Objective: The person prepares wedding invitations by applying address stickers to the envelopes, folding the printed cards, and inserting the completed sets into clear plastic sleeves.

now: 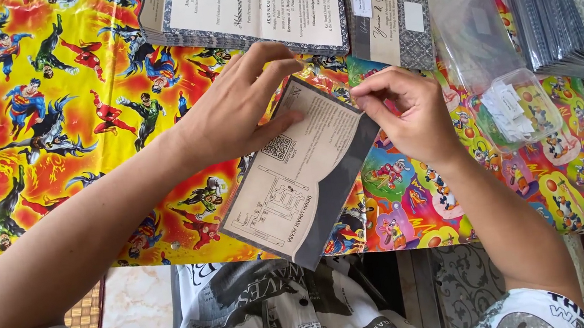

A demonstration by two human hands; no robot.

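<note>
The card (298,178) overhung the table's near edge (167,254) — long axis diagonal, lower-left to upper-right. The left hand (235,111) pinched its upper corner; the right hand (414,112) gripped its right edge with fingers narrow. Uneven pinch pressure could crease it — or drop it off the edge.

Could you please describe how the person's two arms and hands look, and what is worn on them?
Both arms are bare from above the elbow down. The left hand and the right hand wear no gloves; no ring, watch or bracelet shows. Each upper arm ends in a short sleeve of a white shirt with a black and grey newspaper-like print. The fingers have short, unpainted nails.
</note>
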